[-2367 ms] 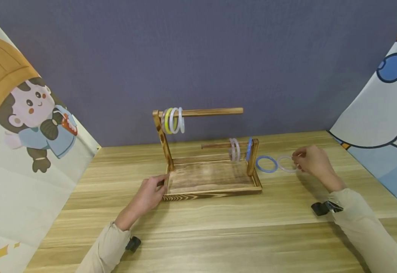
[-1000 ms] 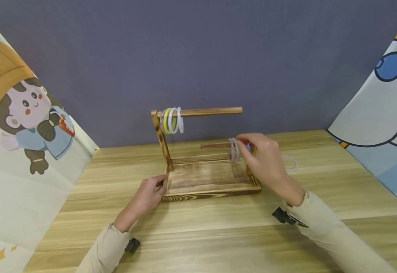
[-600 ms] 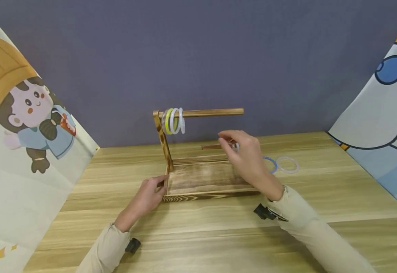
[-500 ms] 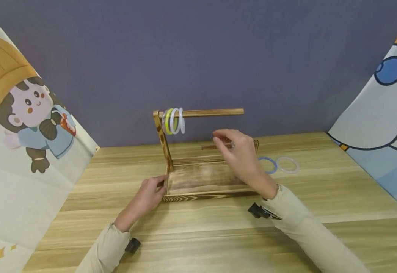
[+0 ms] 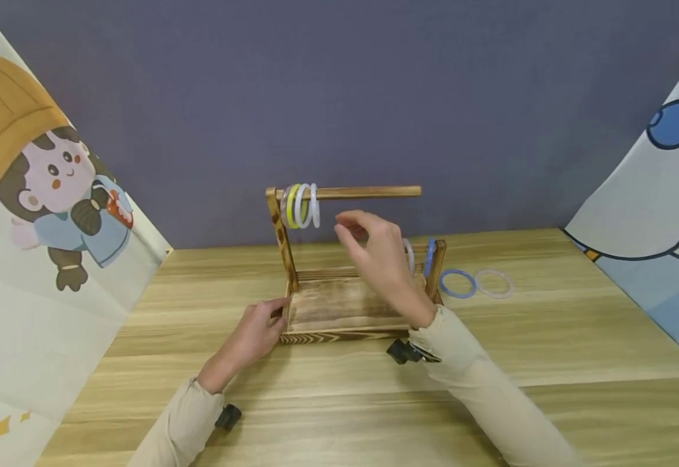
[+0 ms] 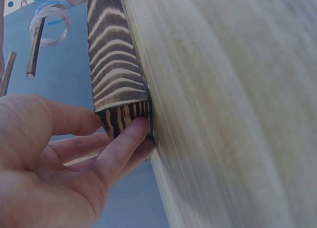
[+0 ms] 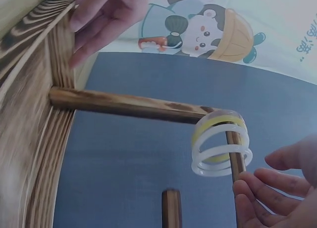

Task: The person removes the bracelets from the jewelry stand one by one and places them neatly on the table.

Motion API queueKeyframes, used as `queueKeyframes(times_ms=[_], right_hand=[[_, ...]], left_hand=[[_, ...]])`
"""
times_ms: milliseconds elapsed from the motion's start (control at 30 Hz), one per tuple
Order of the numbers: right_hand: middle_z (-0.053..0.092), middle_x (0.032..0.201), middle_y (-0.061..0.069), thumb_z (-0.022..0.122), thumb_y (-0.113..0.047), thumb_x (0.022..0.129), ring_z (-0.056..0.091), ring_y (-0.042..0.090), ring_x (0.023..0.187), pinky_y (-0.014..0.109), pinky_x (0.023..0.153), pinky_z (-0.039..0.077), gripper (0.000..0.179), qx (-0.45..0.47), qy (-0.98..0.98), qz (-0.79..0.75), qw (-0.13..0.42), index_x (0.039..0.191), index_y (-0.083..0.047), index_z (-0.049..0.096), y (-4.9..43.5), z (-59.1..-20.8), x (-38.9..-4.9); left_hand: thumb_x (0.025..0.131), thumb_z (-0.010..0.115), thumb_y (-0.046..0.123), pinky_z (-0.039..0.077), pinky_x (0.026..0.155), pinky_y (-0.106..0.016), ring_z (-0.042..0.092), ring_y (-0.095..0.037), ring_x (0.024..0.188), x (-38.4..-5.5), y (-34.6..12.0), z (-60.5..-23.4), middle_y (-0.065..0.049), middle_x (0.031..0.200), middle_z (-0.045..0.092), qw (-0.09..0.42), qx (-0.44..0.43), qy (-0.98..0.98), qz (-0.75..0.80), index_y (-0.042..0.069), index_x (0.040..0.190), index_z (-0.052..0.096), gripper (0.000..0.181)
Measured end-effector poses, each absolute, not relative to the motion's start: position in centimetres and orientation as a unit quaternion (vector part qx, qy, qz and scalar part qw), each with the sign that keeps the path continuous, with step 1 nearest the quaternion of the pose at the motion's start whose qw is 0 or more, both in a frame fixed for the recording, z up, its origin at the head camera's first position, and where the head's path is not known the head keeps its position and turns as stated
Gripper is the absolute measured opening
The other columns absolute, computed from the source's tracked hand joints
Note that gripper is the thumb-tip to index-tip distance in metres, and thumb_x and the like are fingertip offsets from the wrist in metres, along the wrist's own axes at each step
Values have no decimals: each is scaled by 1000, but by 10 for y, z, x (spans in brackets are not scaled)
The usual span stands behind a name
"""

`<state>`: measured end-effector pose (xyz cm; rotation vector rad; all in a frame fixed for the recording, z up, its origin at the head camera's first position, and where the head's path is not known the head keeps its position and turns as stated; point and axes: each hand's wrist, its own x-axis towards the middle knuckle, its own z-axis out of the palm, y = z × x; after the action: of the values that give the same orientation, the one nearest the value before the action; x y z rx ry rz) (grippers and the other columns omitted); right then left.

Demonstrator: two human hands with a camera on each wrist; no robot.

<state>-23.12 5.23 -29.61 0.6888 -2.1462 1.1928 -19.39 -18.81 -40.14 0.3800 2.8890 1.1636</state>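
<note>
A wooden bangle rack (image 5: pixel 351 334) with a shallow tray base stands on the table. My left hand (image 5: pixel 253 329) grips its left end, and in the left wrist view the fingers (image 6: pixel 121 149) press the striped end face. Several bangles (image 5: pixel 299 206), clear, yellow and white, hang at the left of the upper rod (image 5: pixel 368 192). My right hand (image 5: pixel 377 253) is in the air below that rod, thumb and fingers apart with nothing between them; the right wrist view has its fingertips beside the rod, near the white bangles (image 7: pixel 218 151). The right hand partly covers the lower rod, which bears a blue bangle (image 5: pixel 429 258) and pale bangles (image 5: pixel 409 256).
Right of the rack, a blue bangle (image 5: pixel 458 284) and a pale clear bangle (image 5: pixel 493 284) lie flat on the wooden table (image 5: pixel 327 402), edge to edge. A dark grey-blue wall panel (image 5: pixel 339 97) rises behind. Printed cartoon sheets (image 5: pixel 76 188) flank both sides.
From beside the pale bangle on the table, my right hand has moved left past the lower rod to below the upper rod. The left hand has kept its place on the rack.
</note>
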Motion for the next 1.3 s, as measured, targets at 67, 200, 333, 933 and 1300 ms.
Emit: queueKeyframes(times_ms=[67, 200, 333, 933, 1300], right_hand=[[73, 100, 8, 64, -14, 98, 66, 18, 88, 33, 79, 56, 21, 256, -802, 459, 284, 113, -3, 72, 48, -297, -233], [73, 101, 9, 64, -14, 98, 66, 18, 89, 31, 79, 55, 22, 248, -798, 474, 277, 114, -2, 71, 40, -300, -236], [72, 102, 10, 64, -13, 98, 67, 19, 90, 32, 80, 57, 22, 239, -793, 491, 270, 115, -1, 70, 32, -307, -239], [55, 143, 10, 51, -34, 104, 55, 27, 124, 41, 101, 49, 49, 277, -812, 495, 140, 147, -10, 47, 27, -318, -247], [67, 126, 14, 55, -25, 103, 66, 25, 110, 36, 95, 54, 37, 287, -784, 509, 211, 130, -1, 62, 24, -317, -250]], left_hand=[[95, 59, -3, 52, 52, -25, 67, -27, 99, -194, -187, -402, -31, 127, 60, 2, 122, 921, 370, -10, 137, 53, 43], [95, 60, -2, 54, 59, -23, 67, -30, 105, -193, -185, -404, -30, 126, 61, 2, 122, 920, 373, -10, 136, 53, 43], [95, 60, -1, 57, 66, -26, 67, -32, 107, -192, -184, -405, -30, 127, 61, -1, 126, 918, 375, -9, 136, 53, 43], [94, 61, -3, 56, 68, -24, 64, -36, 113, -189, -187, -405, -31, 124, 62, -8, 125, 919, 374, -10, 135, 54, 43], [94, 60, -2, 58, 76, -25, 65, -36, 112, -192, -188, -403, -31, 124, 63, -11, 129, 917, 377, -11, 135, 54, 42]])
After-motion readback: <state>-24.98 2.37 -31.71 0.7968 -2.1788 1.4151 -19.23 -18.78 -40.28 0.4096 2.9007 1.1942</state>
